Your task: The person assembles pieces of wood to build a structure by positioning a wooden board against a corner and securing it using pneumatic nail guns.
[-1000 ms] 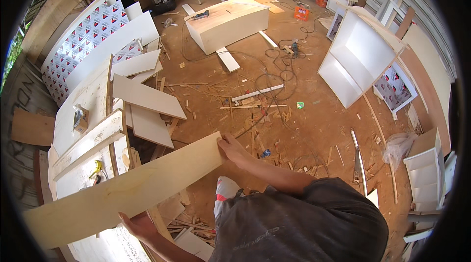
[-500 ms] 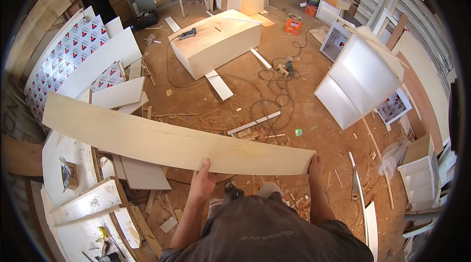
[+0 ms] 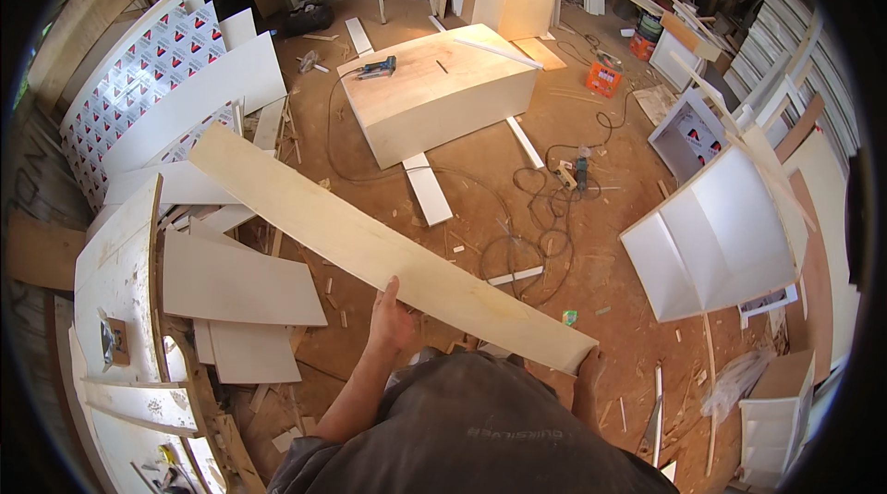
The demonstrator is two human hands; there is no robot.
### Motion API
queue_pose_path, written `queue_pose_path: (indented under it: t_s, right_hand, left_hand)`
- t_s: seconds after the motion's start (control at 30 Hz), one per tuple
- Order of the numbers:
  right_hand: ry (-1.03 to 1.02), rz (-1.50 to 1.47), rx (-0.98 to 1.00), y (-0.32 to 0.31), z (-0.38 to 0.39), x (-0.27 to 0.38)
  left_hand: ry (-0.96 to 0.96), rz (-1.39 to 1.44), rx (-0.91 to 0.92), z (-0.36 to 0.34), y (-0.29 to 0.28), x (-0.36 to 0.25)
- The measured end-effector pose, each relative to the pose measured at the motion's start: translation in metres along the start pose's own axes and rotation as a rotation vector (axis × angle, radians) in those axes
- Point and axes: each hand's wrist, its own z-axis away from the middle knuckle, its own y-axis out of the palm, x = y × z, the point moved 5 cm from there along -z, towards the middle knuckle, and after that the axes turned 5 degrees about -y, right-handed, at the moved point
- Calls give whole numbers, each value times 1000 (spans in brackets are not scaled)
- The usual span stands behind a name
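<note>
A long, narrow plywood board (image 3: 370, 240) slants across the view in front of me, its far end up at the left and its near end low at the right. My left hand (image 3: 392, 320) grips its lower edge around the middle, thumb up against the near face and the other fingers hidden behind. At the right end, my right hand (image 3: 586, 376) is closed on the corner, partly hidden by the board. The board is held off the floor, above scattered offcuts and cables.
Beyond stands a large wooden box (image 3: 453, 115) with a blue power tool (image 3: 377, 67) on top. White panels (image 3: 242, 277) lean and lie at the left, by a workbench (image 3: 115, 300). A white cabinet (image 3: 711, 226) stands at the right. Black cable (image 3: 545, 217) coils on the dirt floor.
The board has gone from nearly level to a steeper slant, its right end lower and its left end farther right. Both hands keep their hold. The whole view has shifted.
</note>
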Motion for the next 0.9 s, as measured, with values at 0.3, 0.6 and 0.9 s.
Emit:
queue_pose_path:
  t_s: [0.3, 0.6, 0.9]
  right_hand:
    - [-373, 57, 190, 106, -282, 265]
    - [-278, 86, 271, 220, -390, 360]
    - [-156, 341, 96, 344, -505, 396]
  left_hand:
    - [48, 190, -103, -168, 90, 23]
    - [-68, 177, -178, -348, 122, 1]
    - [-303, 86, -155, -607, 154, -54]
